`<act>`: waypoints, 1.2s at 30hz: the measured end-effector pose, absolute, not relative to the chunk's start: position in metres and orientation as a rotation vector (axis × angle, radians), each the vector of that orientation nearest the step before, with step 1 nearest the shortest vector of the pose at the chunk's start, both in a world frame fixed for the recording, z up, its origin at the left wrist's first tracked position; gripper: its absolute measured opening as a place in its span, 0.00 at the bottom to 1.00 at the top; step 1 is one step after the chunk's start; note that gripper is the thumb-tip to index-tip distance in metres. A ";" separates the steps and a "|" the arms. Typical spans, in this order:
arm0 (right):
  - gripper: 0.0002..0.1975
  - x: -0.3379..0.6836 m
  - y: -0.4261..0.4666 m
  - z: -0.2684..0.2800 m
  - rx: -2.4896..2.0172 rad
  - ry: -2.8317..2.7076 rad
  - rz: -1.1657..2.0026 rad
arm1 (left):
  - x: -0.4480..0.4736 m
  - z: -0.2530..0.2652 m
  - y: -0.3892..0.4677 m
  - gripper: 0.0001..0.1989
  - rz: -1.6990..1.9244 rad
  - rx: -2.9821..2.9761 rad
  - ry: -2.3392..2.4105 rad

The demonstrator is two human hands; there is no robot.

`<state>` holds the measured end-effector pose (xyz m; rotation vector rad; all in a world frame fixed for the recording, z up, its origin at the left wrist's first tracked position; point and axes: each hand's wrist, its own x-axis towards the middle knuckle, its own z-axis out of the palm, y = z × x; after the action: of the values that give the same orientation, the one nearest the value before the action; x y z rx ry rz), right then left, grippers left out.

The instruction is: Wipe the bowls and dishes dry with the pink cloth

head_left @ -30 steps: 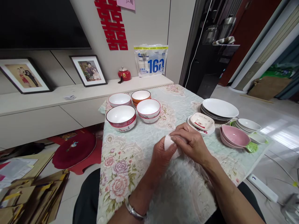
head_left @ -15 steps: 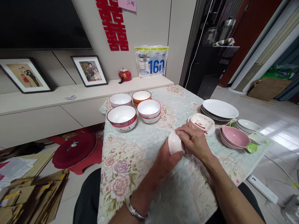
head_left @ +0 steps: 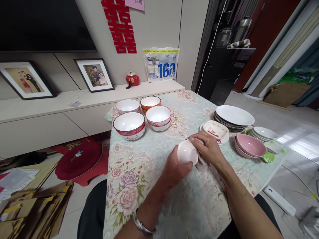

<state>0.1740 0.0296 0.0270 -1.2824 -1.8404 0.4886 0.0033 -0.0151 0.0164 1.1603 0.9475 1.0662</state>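
Observation:
My left hand (head_left: 178,165) is closed round a small white bowl (head_left: 187,152), tilted with its inside facing me, the thumb on its near edge. My right hand (head_left: 205,146) is closed at the bowl's far right rim, pinching a pale pinkish cloth (head_left: 202,164) against it. Most of this cloth is hidden under the right hand and behind the bowl. Just beyond the right hand a square cream dish (head_left: 215,129) with a bear print rests on white plates (head_left: 224,140).
Stacked patterned bowls (head_left: 129,122) stand at the table's far left. Along the right are stacked large white plates (head_left: 235,115), pink bowls (head_left: 251,145) with a green leaf-shaped handle, and small white bowls (head_left: 265,132). A flowered tablecloth (head_left: 129,189) covers the table; a low cabinet (head_left: 99,98) borders it.
The small bowl has turned a little more toward me and shifted slightly left. More of the cloth shows below my right hand. The dishes on the table have not moved.

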 end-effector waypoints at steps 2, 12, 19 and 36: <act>0.10 0.173 0.030 0.026 -1.342 -1.828 0.470 | 0.004 0.014 -0.014 0.27 1.103 1.102 0.911; 0.10 0.158 0.006 0.058 -0.972 -2.078 0.434 | 0.011 0.019 -0.017 0.23 1.140 1.264 0.913; 0.15 0.182 0.030 0.036 -1.268 -1.903 0.738 | 0.006 0.017 -0.014 0.24 1.051 1.134 0.936; 0.12 0.144 0.000 0.055 -1.020 -2.087 0.305 | 0.014 0.009 -0.014 0.19 1.222 1.089 0.996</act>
<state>0.1440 -0.0001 0.0548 -1.0202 -2.0870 0.3052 0.0139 -0.0141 0.0086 1.0894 0.9965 1.2223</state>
